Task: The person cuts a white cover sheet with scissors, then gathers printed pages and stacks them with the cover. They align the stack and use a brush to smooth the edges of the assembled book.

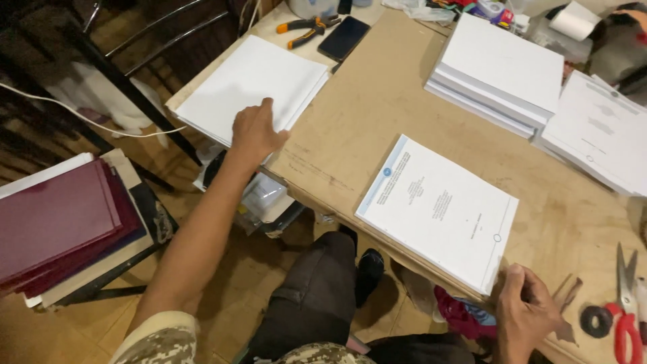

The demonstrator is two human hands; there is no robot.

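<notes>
Resting flat with fingers spread, the left hand (256,131) touches the blank white paper stack (253,87) at the table's (350,121) left corner. The right hand (529,317) pinches the printed stack's (438,209) near corner.

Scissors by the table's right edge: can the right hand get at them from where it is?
Probably yes. The right hand rests at the printed stack's near corner, and the red-handled scissors lie just to its right on the table. Only a small black ring lies between; nothing covers them.
</notes>
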